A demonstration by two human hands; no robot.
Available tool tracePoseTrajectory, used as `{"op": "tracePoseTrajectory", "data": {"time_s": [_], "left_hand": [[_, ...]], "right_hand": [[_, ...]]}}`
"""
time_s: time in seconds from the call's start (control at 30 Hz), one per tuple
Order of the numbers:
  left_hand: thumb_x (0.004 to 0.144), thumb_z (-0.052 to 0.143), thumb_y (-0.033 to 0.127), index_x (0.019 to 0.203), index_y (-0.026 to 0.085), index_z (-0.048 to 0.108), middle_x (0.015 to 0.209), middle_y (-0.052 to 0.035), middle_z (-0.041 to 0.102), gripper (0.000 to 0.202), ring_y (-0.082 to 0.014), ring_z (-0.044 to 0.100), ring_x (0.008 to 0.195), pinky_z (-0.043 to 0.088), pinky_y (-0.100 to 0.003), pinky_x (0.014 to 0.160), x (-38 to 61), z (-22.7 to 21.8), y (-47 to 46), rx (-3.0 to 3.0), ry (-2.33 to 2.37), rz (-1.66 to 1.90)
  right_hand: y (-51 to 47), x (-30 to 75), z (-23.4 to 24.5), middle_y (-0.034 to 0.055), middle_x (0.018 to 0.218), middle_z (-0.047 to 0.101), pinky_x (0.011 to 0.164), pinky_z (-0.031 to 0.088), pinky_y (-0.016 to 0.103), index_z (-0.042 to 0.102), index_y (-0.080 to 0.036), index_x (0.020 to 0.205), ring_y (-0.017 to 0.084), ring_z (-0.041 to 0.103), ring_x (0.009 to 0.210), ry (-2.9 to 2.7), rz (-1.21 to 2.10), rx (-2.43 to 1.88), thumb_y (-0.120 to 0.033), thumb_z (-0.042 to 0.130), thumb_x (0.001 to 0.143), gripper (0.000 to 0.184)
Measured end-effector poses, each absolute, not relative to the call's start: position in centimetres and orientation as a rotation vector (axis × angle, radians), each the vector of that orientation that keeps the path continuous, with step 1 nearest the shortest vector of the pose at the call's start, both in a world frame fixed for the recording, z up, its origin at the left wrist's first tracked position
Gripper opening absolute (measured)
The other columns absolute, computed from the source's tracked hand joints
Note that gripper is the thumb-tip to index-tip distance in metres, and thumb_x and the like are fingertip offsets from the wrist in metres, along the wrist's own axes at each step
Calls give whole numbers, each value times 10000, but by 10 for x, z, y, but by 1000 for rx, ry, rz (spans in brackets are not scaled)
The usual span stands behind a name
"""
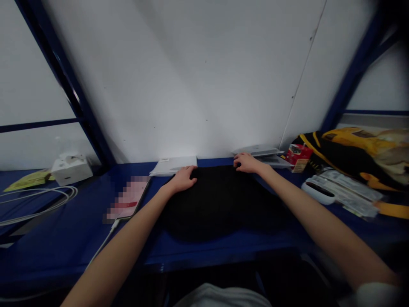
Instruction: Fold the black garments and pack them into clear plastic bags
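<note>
A piece of black cloth [220, 202], dark enough that its folds barely show, lies spread on the blue shelf top in front of me. At its far left corner, my left hand [183, 179] has its fingers bent over the edge and the thumb on the near side, gripping the fabric. My right hand [246, 163] holds the far right corner with curled fingers. Just behind my left hand are flat white packets [174, 165]. Clear plastic packets [260, 150] lie behind my right hand.
To the left are a phone [131, 198] on a white cable, a white box [70, 168], yellow paper [27, 181] and a coiled cable [68, 196]. On the right sit a red box [298, 157], a pale blue-white case [318, 192], plastic packs [354, 192] and a black-yellow bag [348, 157].
</note>
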State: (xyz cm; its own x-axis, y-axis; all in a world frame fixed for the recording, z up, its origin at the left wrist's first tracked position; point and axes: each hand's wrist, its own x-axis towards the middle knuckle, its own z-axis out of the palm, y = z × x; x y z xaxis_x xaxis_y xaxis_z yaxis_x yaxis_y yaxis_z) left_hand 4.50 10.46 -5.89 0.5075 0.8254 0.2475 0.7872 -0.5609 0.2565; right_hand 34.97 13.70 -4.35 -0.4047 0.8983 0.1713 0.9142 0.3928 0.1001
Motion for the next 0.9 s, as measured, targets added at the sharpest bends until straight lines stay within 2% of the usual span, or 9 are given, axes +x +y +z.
{"op": "tracePoseTrajectory", "data": {"time_s": [0.07,0.17,0.33,0.43,0.57,0.73,0.9], "left_hand": [[723,469,255,1160,155,455,1182,-113,505,449,-243,455,1093,340,-366,945,46,-58,106,2592,1417,543],[754,411,233,997,154,517,1029,-95,559,277,-211,507,972,379,-344,878,48,-57,107,2534,1409,656],[766,435,285,789,172,485,856,-55,551,125,-173,506,807,405,-315,759,51,-56,111,2459,1399,901],[723,462,198,779,177,462,786,-24,540,60,-144,488,726,398,-287,703,53,-52,110,2431,1387,999],[694,468,135,841,176,487,739,1,529,153,-117,474,663,389,-264,671,57,-40,102,2334,1373,1151],[693,496,166,805,167,503,553,32,513,112,-94,483,521,395,-241,575,59,-23,84,1954,1218,964],[647,567,187,798,159,554,671,5,596,154,-100,558,655,404,-238,662,52,-10,72,1870,999,674]], "right_hand": [[136,349,-42,53,1041,581,862,338,375,648,-216,780,252,442,1024,-2545,-242,-1662,-232,557,671,142],[135,350,-34,62,947,599,815,356,343,615,-203,765,238,460,982,-2513,-202,-1631,-211,542,664,125],[126,354,-17,35,808,597,674,367,267,568,-195,762,175,510,783,-2433,-1,-1630,-230,522,659,117],[119,358,-8,18,767,580,611,348,245,528,-188,748,143,492,686,-2367,154,-1617,-223,501,641,116],[114,366,-3,-2,709,526,581,322,238,488,-187,724,132,448,652,-2402,344,-1578,-162,462,584,145],[115,376,-5,-27,643,471,586,309,237,482,-189,674,117,409,620,-2459,640,-1532,-150,467,552,129],[116,381,-8,-31,603,479,542,301,232,537,-192,680,104,391,566,-2475,928,-1622,-162,523,532,152]]}}
